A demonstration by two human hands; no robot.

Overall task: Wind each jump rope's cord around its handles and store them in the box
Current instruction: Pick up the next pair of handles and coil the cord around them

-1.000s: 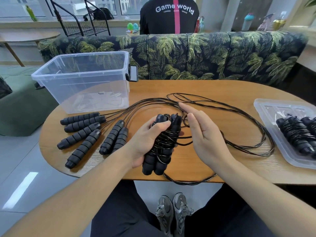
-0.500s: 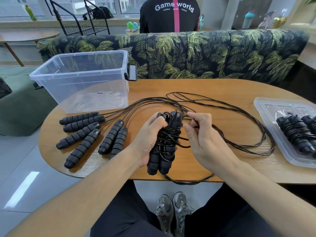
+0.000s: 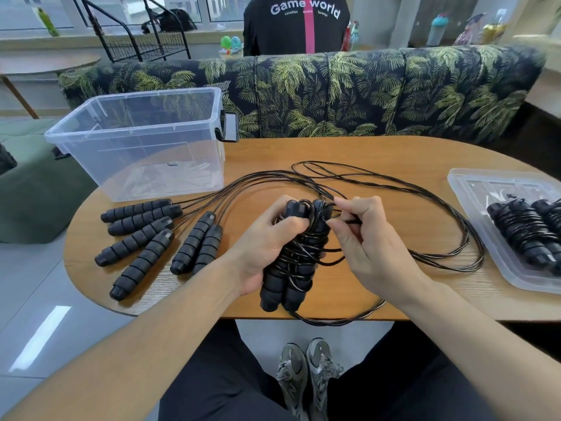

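One head-worn view looks forward and down, close over the table (image 3: 394,153) toward the sofa (image 3: 364,92)

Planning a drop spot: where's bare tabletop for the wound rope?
Free: the far table strip between clear box and sofa-side edge. Crowded: loose handles on the left, cord loops mid-right, lid tray far right.

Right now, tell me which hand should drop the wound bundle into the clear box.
Left. The left hand already grips the wound handles, and the clear box stands on its side of the table. The right hand pinches the cord end.
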